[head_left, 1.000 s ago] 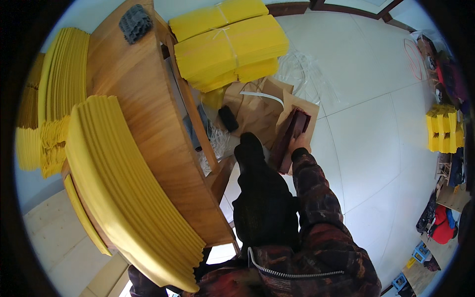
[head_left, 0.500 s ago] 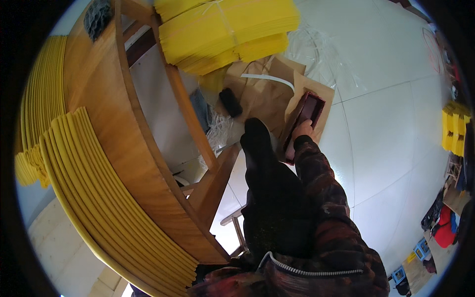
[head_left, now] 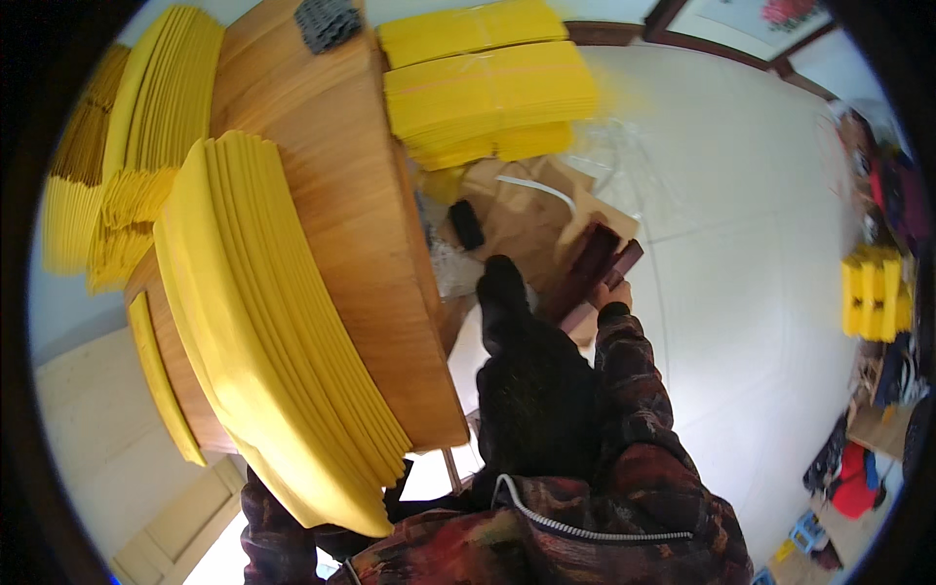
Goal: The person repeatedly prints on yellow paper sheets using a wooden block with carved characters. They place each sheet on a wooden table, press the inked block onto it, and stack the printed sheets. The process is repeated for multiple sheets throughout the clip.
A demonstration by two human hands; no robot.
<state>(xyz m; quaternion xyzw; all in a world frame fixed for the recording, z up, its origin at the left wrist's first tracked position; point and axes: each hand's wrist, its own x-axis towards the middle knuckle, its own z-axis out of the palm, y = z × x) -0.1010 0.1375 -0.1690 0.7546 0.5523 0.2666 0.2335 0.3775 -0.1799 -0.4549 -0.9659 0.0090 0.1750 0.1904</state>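
Observation:
My right hand is closed around a long dark-red block, held at a tilt beside a dark-red open tray. The tray lies on brown paper on the floor, and the block's lower part is partly hidden by my hand and leg. A fanned stack of yellow folded sheets rests along the near part of the wooden table. My left sleeve comes up beneath that stack's lower end; the left hand itself is hidden.
More yellow stacks stand at the table's far left, with a single yellow strip at its left edge. A grey textured pad sits at the back. Tied yellow bundles and a black brush-like block lie beyond the table.
My right hand has come out of the tray with the dark-red block. The view has swung toward the left, and the near yellow stack now stands further over the table.

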